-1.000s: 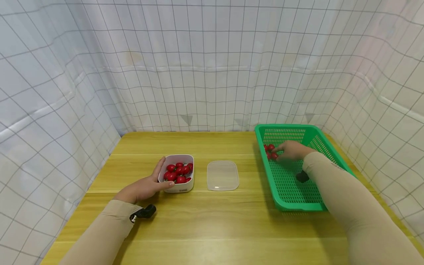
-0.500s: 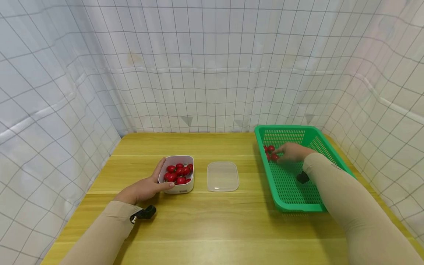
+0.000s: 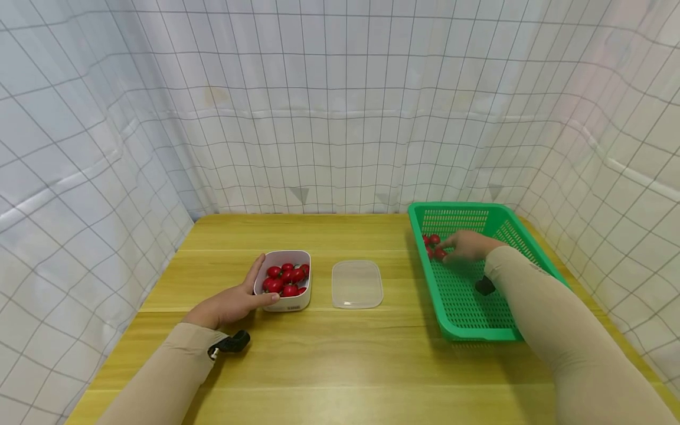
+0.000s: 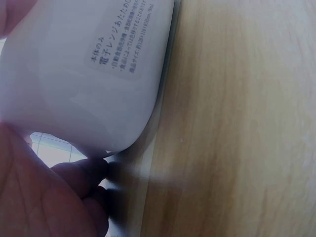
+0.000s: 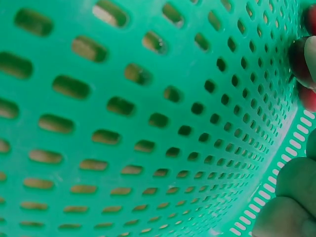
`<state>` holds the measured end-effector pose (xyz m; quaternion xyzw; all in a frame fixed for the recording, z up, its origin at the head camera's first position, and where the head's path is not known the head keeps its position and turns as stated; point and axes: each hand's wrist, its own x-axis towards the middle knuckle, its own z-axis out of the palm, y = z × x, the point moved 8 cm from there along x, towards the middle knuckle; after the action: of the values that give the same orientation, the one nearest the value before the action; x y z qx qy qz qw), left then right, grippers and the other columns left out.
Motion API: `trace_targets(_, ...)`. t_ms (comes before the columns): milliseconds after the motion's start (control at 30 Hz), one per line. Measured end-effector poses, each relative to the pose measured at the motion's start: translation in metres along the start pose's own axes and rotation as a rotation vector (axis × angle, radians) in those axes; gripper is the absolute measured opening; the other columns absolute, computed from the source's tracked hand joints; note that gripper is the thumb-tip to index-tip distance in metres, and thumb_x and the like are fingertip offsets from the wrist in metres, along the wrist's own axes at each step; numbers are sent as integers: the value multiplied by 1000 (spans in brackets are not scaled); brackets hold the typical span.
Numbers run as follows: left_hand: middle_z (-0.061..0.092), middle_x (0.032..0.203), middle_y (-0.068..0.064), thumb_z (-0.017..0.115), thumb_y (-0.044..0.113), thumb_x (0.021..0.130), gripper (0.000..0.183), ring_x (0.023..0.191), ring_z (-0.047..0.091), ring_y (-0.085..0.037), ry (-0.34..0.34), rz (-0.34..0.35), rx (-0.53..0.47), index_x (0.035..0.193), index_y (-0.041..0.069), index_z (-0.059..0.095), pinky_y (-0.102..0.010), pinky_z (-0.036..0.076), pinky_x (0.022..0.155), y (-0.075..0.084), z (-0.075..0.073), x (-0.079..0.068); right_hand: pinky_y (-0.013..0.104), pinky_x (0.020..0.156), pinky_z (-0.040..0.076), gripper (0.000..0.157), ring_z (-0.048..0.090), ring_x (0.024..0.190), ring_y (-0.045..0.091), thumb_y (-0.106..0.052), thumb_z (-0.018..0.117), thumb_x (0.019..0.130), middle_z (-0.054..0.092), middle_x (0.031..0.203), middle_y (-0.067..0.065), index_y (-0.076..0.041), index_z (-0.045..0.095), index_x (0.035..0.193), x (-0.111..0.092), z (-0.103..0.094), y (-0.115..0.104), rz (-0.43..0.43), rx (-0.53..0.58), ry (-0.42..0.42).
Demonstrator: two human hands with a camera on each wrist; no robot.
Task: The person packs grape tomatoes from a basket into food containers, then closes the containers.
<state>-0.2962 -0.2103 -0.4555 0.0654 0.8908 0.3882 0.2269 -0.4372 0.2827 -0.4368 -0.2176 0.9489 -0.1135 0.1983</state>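
In the head view my left hand [image 3: 228,302] grips a white square container [image 3: 296,303] on the left of the table, thumb along its front rim and fingers at its left side. Several cherry tomatoes [image 3: 287,276] fill it. The left wrist view shows its labelled wall [image 4: 74,94] close up. Over on the right, my right hand [image 3: 470,244] reaches into a green basket [image 3: 432,286]. Its forefinger and thumb are around a cherry tomato [image 3: 440,254] beside others in the left corner. Red fruit [image 5: 308,98] appears past the fingers in the right wrist view, partly cut off.
A translucent square lid [image 3: 358,284] lies flat between the container and the basket. Both stand on a wooden table [image 3: 340,354]. White grid-patterned curtains [image 3: 340,106] enclose the back and both sides.
Both hands stay almost in place. The right fingers shift slightly among the tomatoes in the basket, and the whole head view drifts a little.
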Motion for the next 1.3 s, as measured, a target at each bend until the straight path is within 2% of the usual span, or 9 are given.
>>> trace_targets(667, -2, 176, -25, 64, 61, 96, 118, 158, 10, -58, 6, 14, 16, 165, 29, -26, -75, 19, 123, 1, -1, 0, 68, 116, 39, 54, 39, 147, 56, -30, 68, 103, 49, 157, 28, -8, 57, 151, -2, 0, -2, 32, -17, -6)
trace_targets(1300, -2, 176, -25, 65, 60, 95, 118, 158, 11, -57, 1, 10, 9, 165, 32, -26, -75, 20, 123, 1, 0, -1, 69, 115, 39, 52, 38, 147, 57, -29, 68, 103, 46, 158, 30, -11, 58, 151, -1, 2, -1, 42, -14, -16)
